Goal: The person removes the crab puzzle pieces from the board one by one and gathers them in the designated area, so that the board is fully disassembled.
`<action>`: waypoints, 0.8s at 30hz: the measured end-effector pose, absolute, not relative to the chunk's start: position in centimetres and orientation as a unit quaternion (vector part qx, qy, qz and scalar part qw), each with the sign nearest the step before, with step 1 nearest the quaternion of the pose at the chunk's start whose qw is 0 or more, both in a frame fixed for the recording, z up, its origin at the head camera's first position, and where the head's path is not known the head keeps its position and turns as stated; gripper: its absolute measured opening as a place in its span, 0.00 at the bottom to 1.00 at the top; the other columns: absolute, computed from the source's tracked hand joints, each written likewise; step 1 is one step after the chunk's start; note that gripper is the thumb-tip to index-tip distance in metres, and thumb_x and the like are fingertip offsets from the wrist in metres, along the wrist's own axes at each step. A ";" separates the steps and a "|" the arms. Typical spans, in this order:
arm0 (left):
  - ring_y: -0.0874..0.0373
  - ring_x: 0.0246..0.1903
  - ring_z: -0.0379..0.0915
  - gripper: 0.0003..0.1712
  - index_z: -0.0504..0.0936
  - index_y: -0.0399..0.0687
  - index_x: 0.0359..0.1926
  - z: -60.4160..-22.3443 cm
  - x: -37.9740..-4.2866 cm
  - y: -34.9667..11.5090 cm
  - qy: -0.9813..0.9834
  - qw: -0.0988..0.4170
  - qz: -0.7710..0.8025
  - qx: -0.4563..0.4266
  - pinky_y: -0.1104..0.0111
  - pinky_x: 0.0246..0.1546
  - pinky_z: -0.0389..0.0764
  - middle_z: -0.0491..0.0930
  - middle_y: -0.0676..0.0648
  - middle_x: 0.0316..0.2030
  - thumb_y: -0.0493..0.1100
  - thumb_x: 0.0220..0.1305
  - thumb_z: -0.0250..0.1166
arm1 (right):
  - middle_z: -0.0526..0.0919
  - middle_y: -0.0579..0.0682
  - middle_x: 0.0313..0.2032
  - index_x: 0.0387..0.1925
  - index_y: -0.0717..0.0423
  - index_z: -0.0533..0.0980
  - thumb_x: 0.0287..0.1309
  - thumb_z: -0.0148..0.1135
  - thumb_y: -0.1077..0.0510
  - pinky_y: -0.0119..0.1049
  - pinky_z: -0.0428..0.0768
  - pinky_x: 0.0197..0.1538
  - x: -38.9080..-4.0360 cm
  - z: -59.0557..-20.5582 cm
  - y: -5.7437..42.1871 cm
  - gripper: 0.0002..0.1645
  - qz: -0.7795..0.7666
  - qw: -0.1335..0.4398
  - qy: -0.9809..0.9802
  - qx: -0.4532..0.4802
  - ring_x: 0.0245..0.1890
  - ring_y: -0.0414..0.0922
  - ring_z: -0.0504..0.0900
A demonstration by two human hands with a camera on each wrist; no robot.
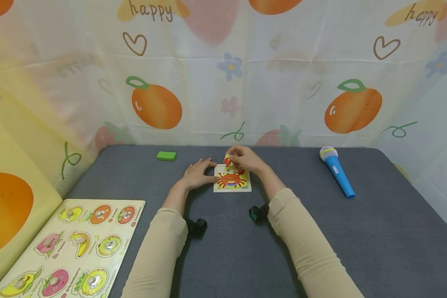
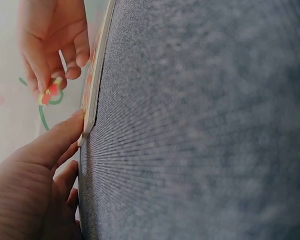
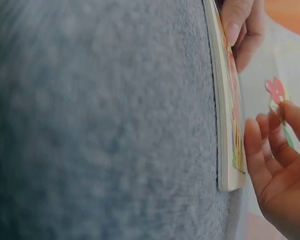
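A small crab puzzle (image 1: 232,185) in a pale wooden frame lies on the table in the middle of the head view. My right hand (image 1: 245,159) is above its far side and pinches a puzzle piece (image 1: 227,159) between thumb and fingertips. That piece (image 3: 276,91) is red and yellow and held up off the board in the right wrist view. My left hand (image 1: 198,174) rests at the puzzle's left side, fingers spread and thumb (image 2: 67,131) on the frame's edge. The crab's body shows in the board, while the right hand partly covers its upper right.
On the dark grey table (image 1: 223,256), a green block (image 1: 166,156) lies at the back left. A blue toy microphone (image 1: 338,173) is to the right. A fruit peg puzzle board (image 1: 128,244) fills the front left. A fruit-printed curtain (image 1: 208,103) hangs behind.
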State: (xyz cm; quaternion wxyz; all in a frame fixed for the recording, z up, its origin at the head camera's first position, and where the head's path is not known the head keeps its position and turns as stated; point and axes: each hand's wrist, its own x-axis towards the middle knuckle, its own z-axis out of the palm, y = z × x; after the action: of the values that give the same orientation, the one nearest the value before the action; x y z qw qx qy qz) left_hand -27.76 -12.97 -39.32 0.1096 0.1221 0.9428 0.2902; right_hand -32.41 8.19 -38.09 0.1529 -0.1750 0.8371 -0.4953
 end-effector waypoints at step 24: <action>0.43 0.80 0.35 0.38 0.65 0.49 0.73 -39.4 -27.6 -13.0 0.943 0.109 0.292 0.119 0.44 0.79 0.35 0.48 0.44 0.79 0.54 0.66 0.62 | 0.76 0.57 0.39 0.64 0.63 0.70 0.70 0.52 0.66 0.32 0.88 0.38 -33.5 -38.4 11.4 0.23 -0.608 0.095 0.786 -0.066 0.27 0.39 0.84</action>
State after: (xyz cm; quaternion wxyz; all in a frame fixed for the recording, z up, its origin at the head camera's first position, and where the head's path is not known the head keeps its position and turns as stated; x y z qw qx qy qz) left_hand -27.57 -12.95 -39.36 0.1094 0.1191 0.9427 0.2919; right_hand -33.47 11.44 -38.42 0.0954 -0.0660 0.7855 -0.6079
